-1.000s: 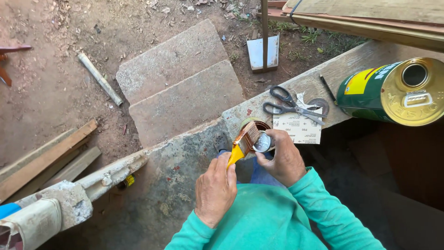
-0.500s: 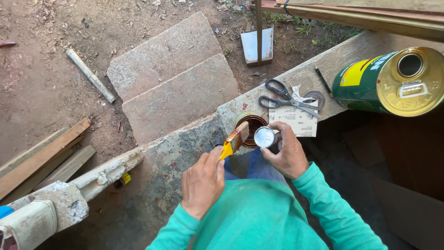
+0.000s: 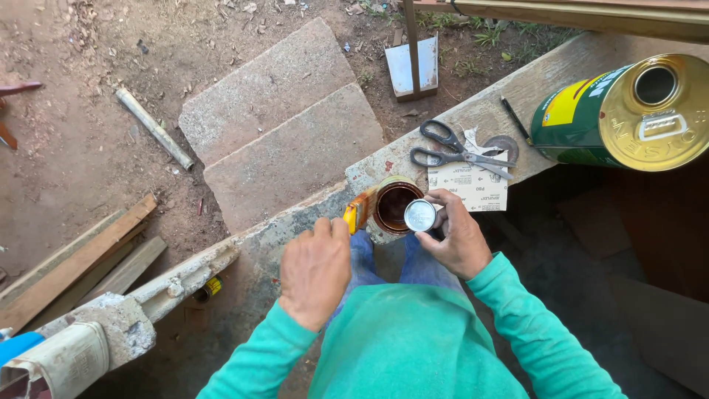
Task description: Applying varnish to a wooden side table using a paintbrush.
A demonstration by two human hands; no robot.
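My left hand [image 3: 315, 269] grips the yellow handle of a paintbrush [image 3: 358, 212] whose bristle end leans on the rim of a small open can [image 3: 393, 206] of dark brown liquid. That can stands on a concrete ledge [image 3: 295, 229] in front of me. My right hand [image 3: 458, 238] holds a small round silver lid [image 3: 419, 215] right beside the can, over its near right rim. I wear teal sleeves and blue jeans.
Black-handled scissors [image 3: 452, 149] lie on a sheet of sandpaper [image 3: 473, 186] behind the can. A large green and gold tin [image 3: 628, 114] lies on its side at right. Two stone slabs [image 3: 284, 133], a pipe [image 3: 153, 127], wooden planks [image 3: 70, 262] and a spade blade [image 3: 412, 65] lie on the dirt.
My left hand lowered the brush from above the can to its left rim. My right hand brought the lid down beside the can. The view shifted slightly.
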